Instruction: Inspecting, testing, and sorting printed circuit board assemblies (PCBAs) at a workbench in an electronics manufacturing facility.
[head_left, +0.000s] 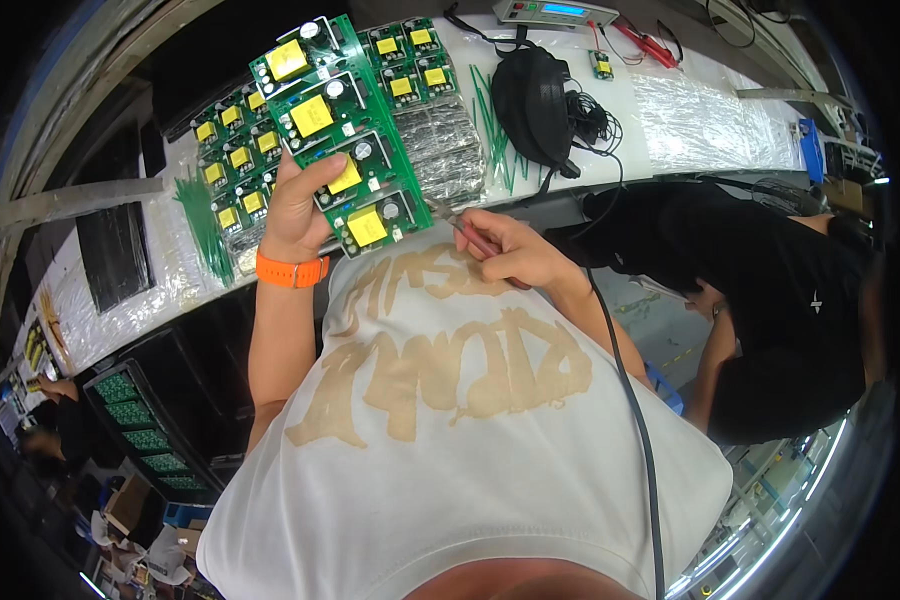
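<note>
Green and studded with yellow blocks, the panel [345,135] stands tilted at the upper centre of the frame, raised above the table [705,125]. The left hand [300,205] pinches it at its left edge, thumb on top by the third block, fingers hidden beneath; this probably steadies the panel while leaving its long right edge free. The right hand [510,250] is wrapped round the red handles of the cutters [477,238], whose tip sits at that edge, near the bottom; whether the jaws are parted or touch the panel I cannot tell. Loose green strips [202,230] lie left of the panel, perhaps kept together as offcuts.

Small boards [240,157] crowd the panel's left side, so room there looks tight. Its lower end reaches past the table's near edge, over the shirt [450,400]. To the right, the pouch [530,105] limits sideways swing, and a cable [630,400] passes close to the right forearm.
</note>
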A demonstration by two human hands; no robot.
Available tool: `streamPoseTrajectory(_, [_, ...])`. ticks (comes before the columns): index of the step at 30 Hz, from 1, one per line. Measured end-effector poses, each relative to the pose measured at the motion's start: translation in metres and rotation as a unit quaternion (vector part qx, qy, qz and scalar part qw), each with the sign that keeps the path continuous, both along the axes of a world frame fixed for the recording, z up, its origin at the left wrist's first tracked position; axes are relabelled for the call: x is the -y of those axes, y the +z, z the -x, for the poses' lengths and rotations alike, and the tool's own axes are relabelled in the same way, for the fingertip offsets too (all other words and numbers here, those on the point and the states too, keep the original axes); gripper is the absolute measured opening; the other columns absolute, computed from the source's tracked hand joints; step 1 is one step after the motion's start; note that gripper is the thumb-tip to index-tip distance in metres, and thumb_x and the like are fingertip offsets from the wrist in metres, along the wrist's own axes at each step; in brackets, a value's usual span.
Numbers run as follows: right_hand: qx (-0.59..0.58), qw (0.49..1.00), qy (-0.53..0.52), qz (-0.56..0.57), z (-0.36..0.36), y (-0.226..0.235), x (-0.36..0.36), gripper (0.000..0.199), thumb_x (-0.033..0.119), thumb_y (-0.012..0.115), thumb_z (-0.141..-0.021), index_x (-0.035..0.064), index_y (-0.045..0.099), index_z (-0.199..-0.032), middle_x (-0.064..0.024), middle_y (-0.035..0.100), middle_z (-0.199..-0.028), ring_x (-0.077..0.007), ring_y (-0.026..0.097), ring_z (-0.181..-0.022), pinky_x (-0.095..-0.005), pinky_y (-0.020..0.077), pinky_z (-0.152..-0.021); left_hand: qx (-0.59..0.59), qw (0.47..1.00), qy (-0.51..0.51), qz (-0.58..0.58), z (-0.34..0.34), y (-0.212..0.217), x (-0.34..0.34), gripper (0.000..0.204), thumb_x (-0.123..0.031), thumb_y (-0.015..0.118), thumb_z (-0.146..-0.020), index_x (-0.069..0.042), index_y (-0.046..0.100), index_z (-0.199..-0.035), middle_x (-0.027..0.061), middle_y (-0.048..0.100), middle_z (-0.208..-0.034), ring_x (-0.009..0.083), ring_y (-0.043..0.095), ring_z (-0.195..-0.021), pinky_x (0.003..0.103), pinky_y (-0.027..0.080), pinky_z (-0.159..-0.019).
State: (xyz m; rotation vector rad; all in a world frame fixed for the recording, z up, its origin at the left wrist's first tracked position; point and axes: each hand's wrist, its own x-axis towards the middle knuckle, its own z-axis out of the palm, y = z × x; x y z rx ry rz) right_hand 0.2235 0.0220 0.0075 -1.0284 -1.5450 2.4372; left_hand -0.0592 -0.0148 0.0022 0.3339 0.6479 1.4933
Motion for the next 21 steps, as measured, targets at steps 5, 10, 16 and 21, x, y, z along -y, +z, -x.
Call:
streamPoseTrajectory(5, [0.013,1.000,0.007,-0.012,0.002,0.003,0.000,0.030,0.003,0.056,-0.064,0.0047,0.054,-0.094,0.0023,0.042,-0.074,-0.0082,0.034,-0.065,-0.0191,0.0257,-0.057,-0.039,0.998,0.017,0.038,0.004,-0.002,0.001,0.054,0.011,0.059,-0.082,-0.006,0.048,-0.132,0.0143,0.067,-0.113,0.0237,0.069,-0.090,0.035,0.058,-0.080])
streamPoseTrajectory(10, [0.014,1.000,0.011,-0.013,0.003,0.000,0.000,0.027,0.003,0.056,-0.064,0.0056,0.052,-0.091,0.0020,0.043,-0.074,-0.0086,0.034,-0.065,-0.0186,0.0260,-0.057,-0.043,0.999,0.012,0.007,0.006,-0.007,0.004,0.053,0.008,0.055,-0.084,-0.002,0.048,-0.135,0.0161,0.067,-0.116,0.0271,0.070,-0.094,0.040,0.058,-0.084])
streamPoseTrajectory(16, [-0.010,0.999,0.007,-0.036,0.006,0.005,0.002,0.024,0.003,0.055,-0.064,0.0067,0.049,-0.087,0.0017,0.042,-0.073,-0.0091,0.033,-0.063,-0.0197,0.0270,-0.055,-0.043,0.999,0.019,0.002,0.005,-0.004,0.007,0.054,0.009,0.056,-0.083,-0.003,0.047,-0.135,0.0159,0.067,-0.117,0.0270,0.070,-0.094,0.039,0.058,-0.084])
streamPoseTrajectory(21, [0.030,0.998,0.034,-0.042,0.006,0.013,0.001,0.024,0.002,0.056,-0.065,0.0070,0.048,-0.088,0.0008,0.043,-0.072,-0.0097,0.034,-0.061,-0.0227,0.0291,-0.053,-0.043,0.999,0.001,0.014,0.006,0.001,0.008,0.054,0.010,0.056,-0.083,-0.003,0.047,-0.135,0.0158,0.067,-0.117,0.0265,0.070,-0.094,0.039,0.058,-0.084])
